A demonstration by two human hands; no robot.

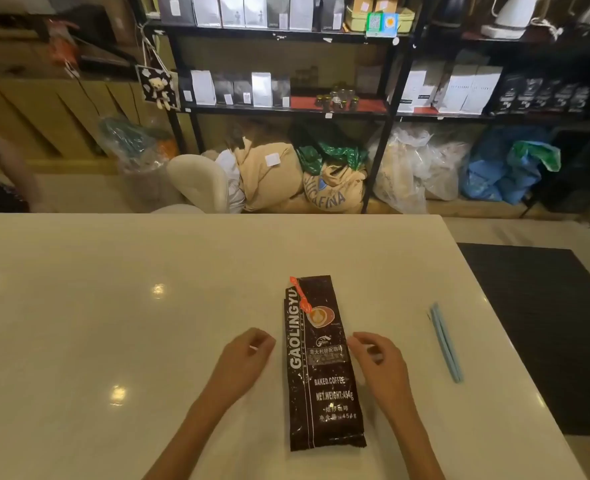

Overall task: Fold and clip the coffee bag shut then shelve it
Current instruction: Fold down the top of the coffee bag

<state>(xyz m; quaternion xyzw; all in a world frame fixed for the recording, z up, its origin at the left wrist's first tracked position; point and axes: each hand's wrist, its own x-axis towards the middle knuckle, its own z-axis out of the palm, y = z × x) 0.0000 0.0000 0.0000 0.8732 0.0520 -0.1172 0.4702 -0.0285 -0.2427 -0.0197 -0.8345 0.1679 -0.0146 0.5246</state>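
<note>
- Nearest the camera, two bare forearms are seen entering from the bottom edge, each ending in a hand held just above the white table [113, 306]
- The left hand [246, 355] is seen at nine o'clock of the coffee bag [323, 365], fingers loosely curled, gripping nothing, just beside the bag's edge
- The right hand [378, 356] is placed at three o'clock of the bag, fingers slightly spread and empty; whether its fingertips touch the bag cannot be told
- The dark bag is laid flat and lengthwise between the hands, its top end pointing to twelve o'clock, with an orange strip [300, 299] lying on its upper left corner
- A pale blue clip [445, 342] is left on the table at three o'clock, well apart from the bag
- No fold is visible and the clip is unused, so the task is judged barely begun: folding, clipping and shelving remain
- The black shelves [286, 110] at twelve o'clock, beyond the table, are already stocked with bags
</note>
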